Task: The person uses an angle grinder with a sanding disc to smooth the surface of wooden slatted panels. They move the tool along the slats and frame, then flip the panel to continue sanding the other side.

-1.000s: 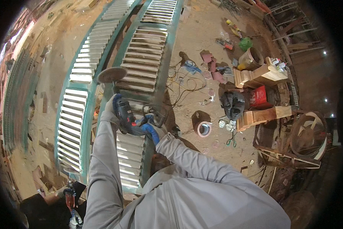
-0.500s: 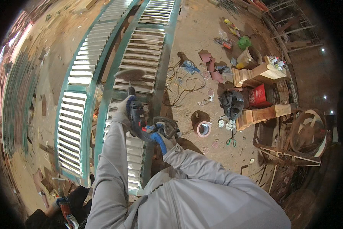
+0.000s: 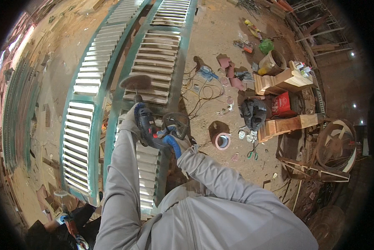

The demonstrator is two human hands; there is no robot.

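Observation:
My left hand (image 3: 131,118), in a blue and pale glove, is closed around the front of a dark power drill (image 3: 147,125). My gloved right hand (image 3: 176,144) grips the drill's rear handle. A round sanding disc (image 3: 136,82) sits on the drill's tip, tilted over the right louvred shutter (image 3: 157,66). Whether the disc touches the slats I cannot tell. This shutter has a green frame and pale, worn slats. Beside it on the left lies a second green-framed louvred shutter (image 3: 79,143). A dark, round, wheel-like object (image 3: 177,125) shows just behind my right hand.
At lower left, a co-worker's gloved hand (image 3: 62,218) holds a red power tool (image 3: 71,228). On the right are a tape roll (image 3: 222,141), green-handled scissors (image 3: 252,154), a black bag (image 3: 252,113), wooden pieces (image 3: 285,126) and a bucket (image 3: 272,62). Cables (image 3: 210,93) trail across the floor.
The drill and its sanding disc have shifted slightly left, with both my hands still on it. The co-worker's tool at lower left has moved a little.

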